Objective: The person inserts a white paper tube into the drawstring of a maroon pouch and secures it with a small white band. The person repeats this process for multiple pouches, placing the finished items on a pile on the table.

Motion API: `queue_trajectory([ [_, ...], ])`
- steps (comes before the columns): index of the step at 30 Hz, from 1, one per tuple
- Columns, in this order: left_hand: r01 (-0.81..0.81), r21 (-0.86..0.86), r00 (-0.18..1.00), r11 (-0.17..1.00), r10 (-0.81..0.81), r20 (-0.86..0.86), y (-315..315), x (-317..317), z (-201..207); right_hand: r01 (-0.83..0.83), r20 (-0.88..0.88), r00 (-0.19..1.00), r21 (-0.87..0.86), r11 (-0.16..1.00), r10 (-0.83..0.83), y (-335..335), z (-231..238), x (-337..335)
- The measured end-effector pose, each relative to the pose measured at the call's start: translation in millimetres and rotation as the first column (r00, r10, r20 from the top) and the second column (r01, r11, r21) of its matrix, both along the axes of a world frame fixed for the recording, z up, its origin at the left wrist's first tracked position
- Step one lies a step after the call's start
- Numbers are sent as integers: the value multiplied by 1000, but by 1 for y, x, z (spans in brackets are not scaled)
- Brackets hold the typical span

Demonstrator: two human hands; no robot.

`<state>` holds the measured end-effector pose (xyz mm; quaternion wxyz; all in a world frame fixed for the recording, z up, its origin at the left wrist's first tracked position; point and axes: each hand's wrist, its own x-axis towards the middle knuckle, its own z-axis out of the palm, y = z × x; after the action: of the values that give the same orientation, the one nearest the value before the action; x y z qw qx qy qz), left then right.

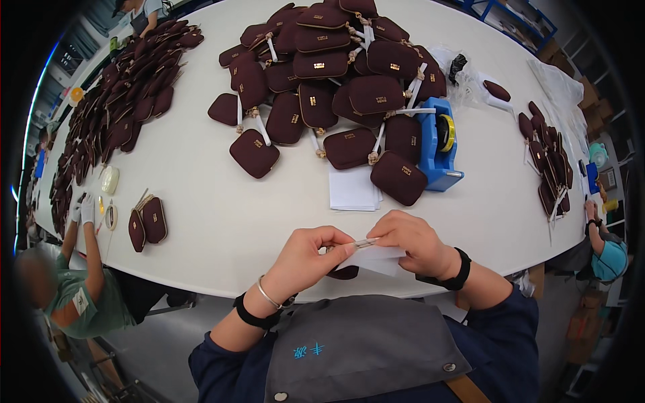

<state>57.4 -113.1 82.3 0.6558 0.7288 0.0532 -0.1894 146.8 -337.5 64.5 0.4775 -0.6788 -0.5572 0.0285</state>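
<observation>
Close to the table's front edge, my left hand (310,254) and my right hand (413,245) meet, thumbs and fingers pinched. Between them runs a narrow pale strip (365,243), perhaps a cord or folded paper; its kind is too small to make out. A piece of white paper (379,259) hangs below the right fingers, and both hands seem to hold its upper edge. Under my left hand shows part of a dark maroon zip pouch (345,273), mostly hidden. Just ahead lies a stack of white paper sheets (353,189), beside another maroon pouch (398,178).
A blue tape dispenser (440,151) with yellow tape stands right of the paper. Beyond is a heap of maroon pouches (316,64), many with white-wrapped cords. More pouches lie left (124,101) and right (547,158). Co-workers (80,295) sit around the table (222,221).
</observation>
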Motion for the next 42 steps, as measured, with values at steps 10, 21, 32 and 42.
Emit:
queue_trajectory([
  [10,-5,-82,959,997,28,281,4,-8,-10,112,-491,852,-173,979,-184,4,11,-7],
  [21,-221,180,891,959,123,438,-11,-14,-9,172,-880,429,-141,975,-202,17,25,-19],
  [32,-382,297,664,875,37,747,-1,-19,-4,44,-946,273,-170,984,-175,22,45,-9],
  [42,-355,41,801,934,281,529,-3,-29,0,167,-787,584,-123,978,-198,29,48,-19],
])
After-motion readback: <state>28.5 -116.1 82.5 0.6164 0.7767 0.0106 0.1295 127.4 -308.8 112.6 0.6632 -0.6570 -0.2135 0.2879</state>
